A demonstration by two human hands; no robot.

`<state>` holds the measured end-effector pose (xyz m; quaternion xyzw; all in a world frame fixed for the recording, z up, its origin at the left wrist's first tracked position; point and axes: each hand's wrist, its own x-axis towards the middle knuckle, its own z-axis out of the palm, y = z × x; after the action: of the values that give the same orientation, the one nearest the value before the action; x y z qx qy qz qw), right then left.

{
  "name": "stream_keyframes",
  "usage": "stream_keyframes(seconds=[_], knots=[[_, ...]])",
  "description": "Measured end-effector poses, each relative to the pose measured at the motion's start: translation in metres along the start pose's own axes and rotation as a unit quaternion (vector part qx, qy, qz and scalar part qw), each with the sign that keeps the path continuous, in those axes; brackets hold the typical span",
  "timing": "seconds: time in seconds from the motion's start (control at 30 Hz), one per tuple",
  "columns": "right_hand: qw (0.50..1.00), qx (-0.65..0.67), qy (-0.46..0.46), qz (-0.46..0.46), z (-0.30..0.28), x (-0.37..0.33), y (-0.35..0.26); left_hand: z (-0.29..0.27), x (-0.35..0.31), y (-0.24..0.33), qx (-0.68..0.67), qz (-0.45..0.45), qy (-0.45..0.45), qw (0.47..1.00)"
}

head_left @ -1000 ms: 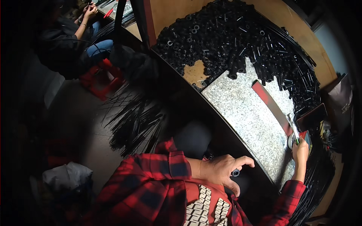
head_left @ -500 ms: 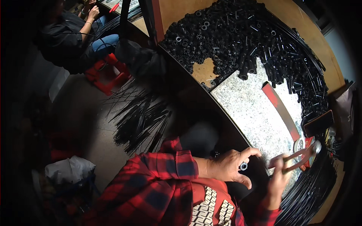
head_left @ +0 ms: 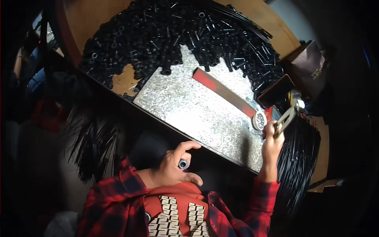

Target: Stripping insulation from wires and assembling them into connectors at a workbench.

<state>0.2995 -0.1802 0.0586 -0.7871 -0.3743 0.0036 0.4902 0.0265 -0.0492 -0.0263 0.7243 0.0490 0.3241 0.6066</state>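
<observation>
Black tube (head_left: 183, 164), near and just off the counter (head_left: 197, 114), is tucked in the left hand's (head_left: 169, 168) curled fingers, apparently leaving its spread thumb and forefinger free; the right hand (head_left: 272, 143) grips the plier-like tool (head_left: 295, 109) by its handles, head pointing far right.

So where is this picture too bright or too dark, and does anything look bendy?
Head view: glare whitens the middle of the speckled sheet; head view: a shadow lies on it, left of the right hand; head view: corners go black, and the wooden rim bows, likely from the fisheye lens.
</observation>
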Motion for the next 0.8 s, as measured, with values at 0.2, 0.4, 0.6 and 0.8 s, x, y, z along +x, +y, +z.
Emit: stream_keyframes(seconds=[0.2, 0.4, 0.6, 0.8], knots=[[0.988, -0.137, 0.016, 0.062, -0.044, 0.051, 0.062, 0.009, 0.004, 0.003, -0.002, 0.011, 0.007, 1.0], [0.993, -0.114, -0.004, 0.018, -0.068, 0.062, 0.122, 0.014, 0.004, 0.0, -0.066, -0.084, -0.065, 0.992], [0.961, -0.257, -0.008, -0.101, -0.036, 0.055, 0.107, 0.015, 0.002, -0.004, -0.057, -0.077, -0.06, 0.994], [0.996, -0.043, -0.07, 0.04, 0.011, -0.003, 0.025, 0.016, 0.001, -0.014, -0.018, -0.02, 0.019, 0.999]])
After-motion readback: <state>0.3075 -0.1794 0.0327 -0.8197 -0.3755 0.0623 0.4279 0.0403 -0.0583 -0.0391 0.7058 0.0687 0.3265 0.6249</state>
